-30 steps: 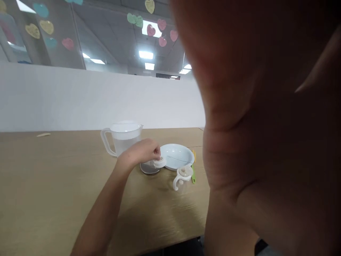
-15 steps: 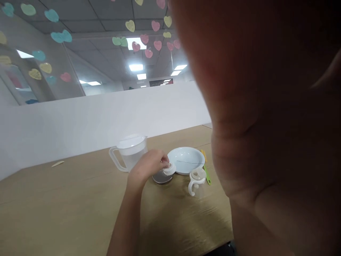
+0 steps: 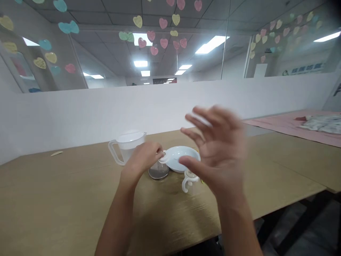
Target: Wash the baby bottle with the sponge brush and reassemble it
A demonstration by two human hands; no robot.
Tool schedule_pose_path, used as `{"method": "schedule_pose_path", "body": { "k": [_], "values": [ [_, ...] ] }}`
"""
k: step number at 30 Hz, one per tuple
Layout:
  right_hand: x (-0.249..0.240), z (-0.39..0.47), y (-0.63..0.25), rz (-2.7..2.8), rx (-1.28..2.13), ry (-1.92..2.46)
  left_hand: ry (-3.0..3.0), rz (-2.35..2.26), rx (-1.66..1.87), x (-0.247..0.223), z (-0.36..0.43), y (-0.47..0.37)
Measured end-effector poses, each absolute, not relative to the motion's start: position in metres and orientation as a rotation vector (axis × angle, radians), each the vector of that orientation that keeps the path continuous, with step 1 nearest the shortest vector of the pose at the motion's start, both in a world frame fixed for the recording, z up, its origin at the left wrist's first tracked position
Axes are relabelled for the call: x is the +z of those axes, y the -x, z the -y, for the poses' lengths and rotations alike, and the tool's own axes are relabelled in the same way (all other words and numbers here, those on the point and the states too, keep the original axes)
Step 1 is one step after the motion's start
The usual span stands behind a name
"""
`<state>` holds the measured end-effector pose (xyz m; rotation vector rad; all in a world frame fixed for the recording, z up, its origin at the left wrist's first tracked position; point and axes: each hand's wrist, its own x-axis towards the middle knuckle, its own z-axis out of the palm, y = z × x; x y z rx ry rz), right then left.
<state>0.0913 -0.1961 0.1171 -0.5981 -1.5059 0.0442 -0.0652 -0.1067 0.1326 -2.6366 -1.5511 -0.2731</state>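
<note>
My left hand is closed on the white top of a small clear jar, which stands on the table with dark contents. My right hand, blurred, hangs in the air with its fingers spread and nothing in them. Behind the jar and to its right lies a white bowl. A small clear cup with a white curled handle stands in front of the bowl, partly hidden by my right hand. To the left of the bowl is a lidded pitcher holding clear liquid, partly covered by my left hand.
The brown table runs up to a white wall with glass above it. A thin pale piece lies at the far left. On the right are a pink cloth and a patterned fabric.
My right hand has moved away from the camera, down over the table, with its fingers spread. The view has shifted slightly. My left hand stays at the jar's white top.
</note>
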Motion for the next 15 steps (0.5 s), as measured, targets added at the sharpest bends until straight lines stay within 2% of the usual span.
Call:
{"method": "schedule_pose_path", "body": {
  "k": [6, 15],
  "values": [
    [0.056, 0.124, -0.084, 1.706, 0.048, 0.831, 2.711, 1.263, -0.573, 0.141, 0.138, 0.055],
    [0.039, 0.094, -0.104, 1.534, -0.299, 0.726, 2.247, 0.49, -0.537, 0.121, 0.131, 0.037]
  ]
}}
